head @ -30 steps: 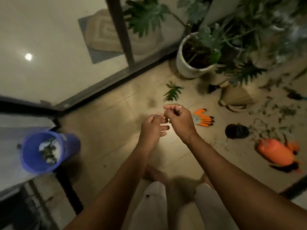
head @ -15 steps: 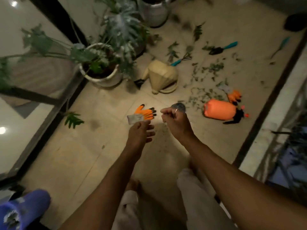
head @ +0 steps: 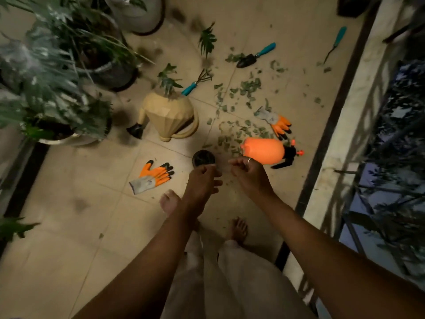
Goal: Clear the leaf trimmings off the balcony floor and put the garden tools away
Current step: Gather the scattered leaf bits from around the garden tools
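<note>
While trimmings lie scattered on the floor around a trowel, rake and sprayer, the left hand and right hand hover side by side, fingers curled together; whether they pinch anything is unclear.

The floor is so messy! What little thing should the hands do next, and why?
Probably reach the left hand down to the nearest orange glove. Leaf trimmings are scattered over the floor, and a gloved hand would likely gather them more easily.
</note>
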`<state>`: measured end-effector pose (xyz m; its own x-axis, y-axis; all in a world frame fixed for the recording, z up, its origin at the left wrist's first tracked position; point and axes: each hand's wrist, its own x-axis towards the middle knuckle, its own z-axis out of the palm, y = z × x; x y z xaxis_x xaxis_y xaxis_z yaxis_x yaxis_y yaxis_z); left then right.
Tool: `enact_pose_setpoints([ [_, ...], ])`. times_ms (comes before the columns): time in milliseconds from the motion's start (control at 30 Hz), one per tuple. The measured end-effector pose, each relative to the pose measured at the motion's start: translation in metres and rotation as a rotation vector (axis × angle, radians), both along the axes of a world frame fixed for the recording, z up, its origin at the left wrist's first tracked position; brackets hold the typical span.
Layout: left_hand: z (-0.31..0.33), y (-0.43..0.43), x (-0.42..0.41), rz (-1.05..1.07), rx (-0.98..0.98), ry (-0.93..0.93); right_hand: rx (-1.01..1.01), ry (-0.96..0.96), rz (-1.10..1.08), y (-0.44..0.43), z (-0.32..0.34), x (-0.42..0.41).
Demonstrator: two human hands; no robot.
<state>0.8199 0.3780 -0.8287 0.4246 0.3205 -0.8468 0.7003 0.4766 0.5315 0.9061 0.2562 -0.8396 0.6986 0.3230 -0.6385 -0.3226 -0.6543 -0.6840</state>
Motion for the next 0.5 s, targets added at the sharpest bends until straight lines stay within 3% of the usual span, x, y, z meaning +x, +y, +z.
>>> enact_pose_setpoints([
  [200,-0.102,-0.003,0.036,-0.132,-0.127,0.050,-0.092,-0.043,-0.005,0.013,-0.092,0.043],
  [500,-0.295,-0.034,0.091,-0.142,-0.111,0.114,-0.046,0.007,-0.066,0.016,-0.278,0.078],
])
